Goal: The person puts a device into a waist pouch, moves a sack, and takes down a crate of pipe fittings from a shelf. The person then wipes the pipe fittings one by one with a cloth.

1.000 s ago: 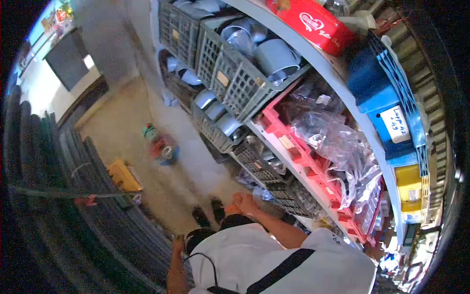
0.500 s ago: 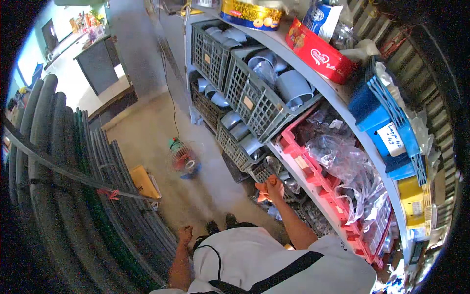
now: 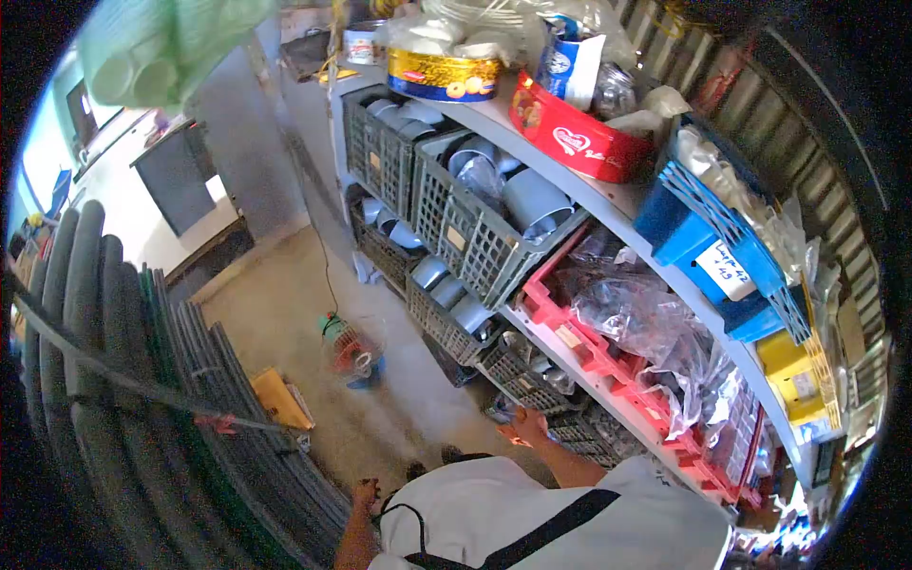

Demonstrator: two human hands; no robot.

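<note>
Reach seems not yet begun: the left hand (image 3: 366, 493) curls loosely near dark pipes (image 3: 152, 408) at its ten o'clock, the right hand (image 3: 525, 427) half-curled near a mesh crate (image 3: 513, 378) at its twelve; any hold is unclear; touching the crate calls for extending forward

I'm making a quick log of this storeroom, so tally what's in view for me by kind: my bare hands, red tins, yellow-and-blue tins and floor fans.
Bare hands: 2, your left hand and right hand
Red tin: 1
Yellow-and-blue tin: 1
Floor fan: 1
Total: 5
</note>
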